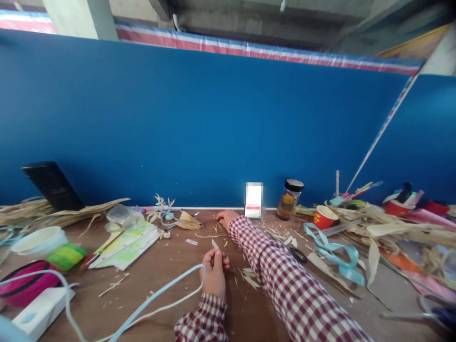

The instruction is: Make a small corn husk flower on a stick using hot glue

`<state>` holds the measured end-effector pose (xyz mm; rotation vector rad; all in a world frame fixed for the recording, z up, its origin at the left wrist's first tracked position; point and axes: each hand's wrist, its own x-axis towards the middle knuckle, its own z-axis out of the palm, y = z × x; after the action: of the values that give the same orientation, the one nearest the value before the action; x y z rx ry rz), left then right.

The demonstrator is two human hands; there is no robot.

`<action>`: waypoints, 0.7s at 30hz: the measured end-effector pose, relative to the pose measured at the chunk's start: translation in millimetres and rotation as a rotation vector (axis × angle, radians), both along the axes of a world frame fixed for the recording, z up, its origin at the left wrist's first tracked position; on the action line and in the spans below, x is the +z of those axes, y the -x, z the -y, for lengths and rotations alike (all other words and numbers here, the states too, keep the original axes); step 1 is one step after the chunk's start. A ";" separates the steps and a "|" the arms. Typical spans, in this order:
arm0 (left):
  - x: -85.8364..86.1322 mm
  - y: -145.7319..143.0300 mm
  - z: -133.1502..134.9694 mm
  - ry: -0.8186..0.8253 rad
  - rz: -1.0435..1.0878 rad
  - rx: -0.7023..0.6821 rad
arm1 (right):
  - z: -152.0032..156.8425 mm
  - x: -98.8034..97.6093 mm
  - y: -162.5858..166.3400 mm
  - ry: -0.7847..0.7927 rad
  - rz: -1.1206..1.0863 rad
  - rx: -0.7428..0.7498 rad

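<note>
Centre of the surface [167, 266], low in the view: a pale strip [215, 244] stands up out of the left hand [214, 273], with the fingers pinched shut around its lower end. A light blue ribbon [160, 294] loops away from that hand toward eight o'clock and runs off the bottom edge.

Up at twelve o'clock, the right hand [225, 218] reaches far across on a checked sleeve [285, 285]. Its fingers curl down onto the wood among thin fibres; whether they grip anything, I cannot tell.

Husk scraps [249, 278] litter the brown surface around both hands. At one o'clock a white card [254, 199] leans on the back wall, and beside it stands a glass jar [289, 199] with a black lid. Further out toward two o'clock sits a red paper cup [323, 217], with a curled blue ribbon [333, 249] below it. Beyond them at three o'clock lies a heap of dried husks [392, 230].

Swinging to ten o'clock, there is a printed sheet [124, 242]. Out toward nine o'clock come a green roll [67, 255], a white bowl [39, 240] and a pink spool [24, 285]. A white box [42, 308] lies at eight o'clock, and a dark box [53, 186] leans on the wall at ten.

Behind it all rises a plain blue wall panel [213, 128]. A red, white and blue striped sheet [249, 47] runs along its top, with bare concrete above.
</note>
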<state>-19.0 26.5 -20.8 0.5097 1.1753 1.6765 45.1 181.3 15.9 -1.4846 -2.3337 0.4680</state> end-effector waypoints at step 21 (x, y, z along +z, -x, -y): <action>7.9 -0.7 0.8 0.043 0.089 -0.034 | 24.8 11.0 -42.8 -0.045 0.108 0.056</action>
<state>-18.3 25.6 -12.8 0.4214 1.1300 1.6250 87.9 156.5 26.8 -1.4612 -2.4569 0.3552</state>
